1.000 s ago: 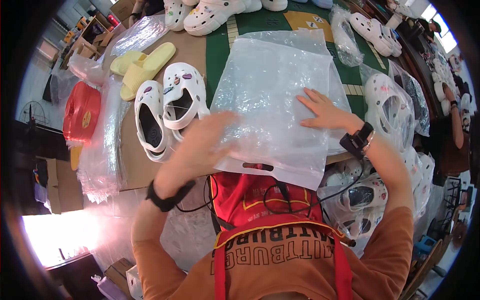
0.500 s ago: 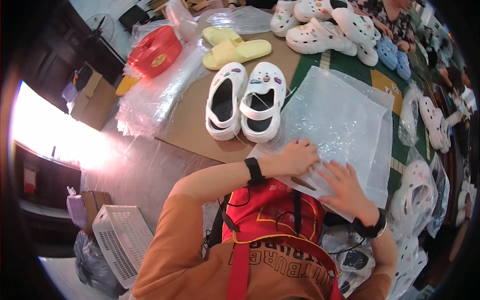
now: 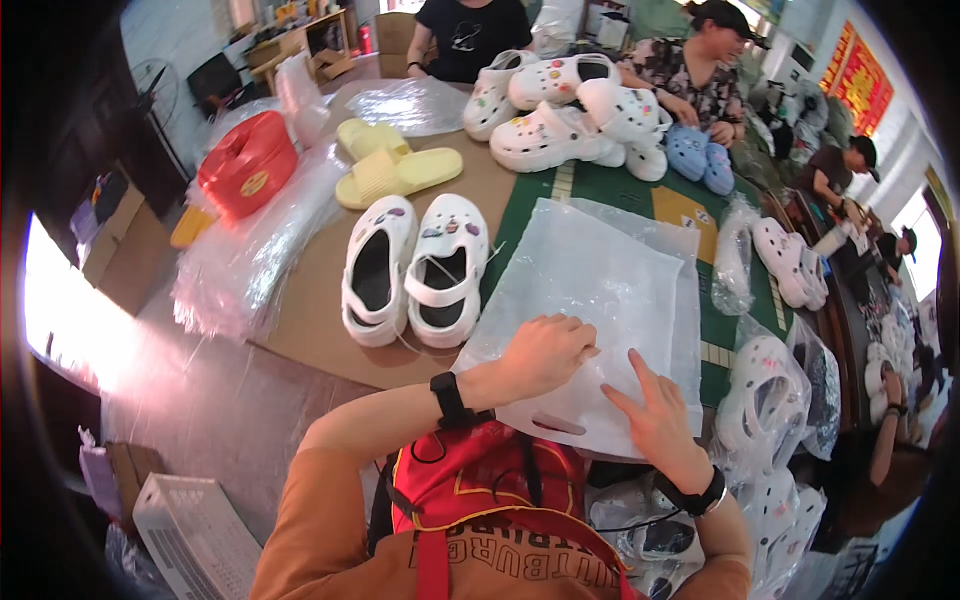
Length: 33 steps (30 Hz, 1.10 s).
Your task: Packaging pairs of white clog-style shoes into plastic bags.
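Cardboard-topped table (image 3: 300,330); clear bag (image 3: 590,290) lies flat just right of the white clogs (image 3: 415,270). My left hand (image 3: 540,355) curls on it, right hand (image 3: 655,415) spread flat (pressing). Judged step: opening the bag; next needs a pinch at its mouth.

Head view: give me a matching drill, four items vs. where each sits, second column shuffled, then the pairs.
Items:
1. clear plastic bag
2. white clogs
3. yellow slides
4. red basket

Places:
A. far left of the table, beside the stack of clear bags
B. flat under both hands, at the near edge
C. on the brown cardboard, just left of the bag
D. beyond the white clogs, toward the far side

Pairs: 1-B, 2-C, 3-D, 4-A. The left hand and right hand both press on the bag.
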Tool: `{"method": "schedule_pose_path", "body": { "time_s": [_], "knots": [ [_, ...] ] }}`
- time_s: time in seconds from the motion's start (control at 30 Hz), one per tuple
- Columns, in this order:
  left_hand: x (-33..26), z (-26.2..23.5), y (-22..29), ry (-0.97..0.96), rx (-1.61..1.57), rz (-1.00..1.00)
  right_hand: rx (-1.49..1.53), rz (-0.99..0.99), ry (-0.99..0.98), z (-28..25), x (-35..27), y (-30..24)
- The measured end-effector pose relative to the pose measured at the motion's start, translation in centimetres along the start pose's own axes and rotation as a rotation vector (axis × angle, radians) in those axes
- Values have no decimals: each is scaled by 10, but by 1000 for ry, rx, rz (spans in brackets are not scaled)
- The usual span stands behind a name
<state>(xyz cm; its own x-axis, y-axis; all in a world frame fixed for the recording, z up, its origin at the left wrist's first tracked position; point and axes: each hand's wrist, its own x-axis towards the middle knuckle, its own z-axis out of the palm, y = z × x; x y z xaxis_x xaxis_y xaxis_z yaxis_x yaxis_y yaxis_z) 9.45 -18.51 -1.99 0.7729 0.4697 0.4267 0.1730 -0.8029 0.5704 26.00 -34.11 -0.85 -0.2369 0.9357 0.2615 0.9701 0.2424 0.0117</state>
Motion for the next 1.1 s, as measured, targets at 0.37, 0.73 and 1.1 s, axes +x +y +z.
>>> {"method": "schedule_pose_path", "body": {
  "time_s": [0.37, 0.73, 1.1],
  "knots": [
    [-31, 7, -55, -259, 287, -55, 164, 382, -67, 18, -20, 19],
    [-41, -100, -52, 221, 546, -106, 213, 304, -85, 47, -20, 38],
    [-51, -133, -95, 296, 308, -620, 710, 311, -637, -51, -18, 39]
  ]
}}
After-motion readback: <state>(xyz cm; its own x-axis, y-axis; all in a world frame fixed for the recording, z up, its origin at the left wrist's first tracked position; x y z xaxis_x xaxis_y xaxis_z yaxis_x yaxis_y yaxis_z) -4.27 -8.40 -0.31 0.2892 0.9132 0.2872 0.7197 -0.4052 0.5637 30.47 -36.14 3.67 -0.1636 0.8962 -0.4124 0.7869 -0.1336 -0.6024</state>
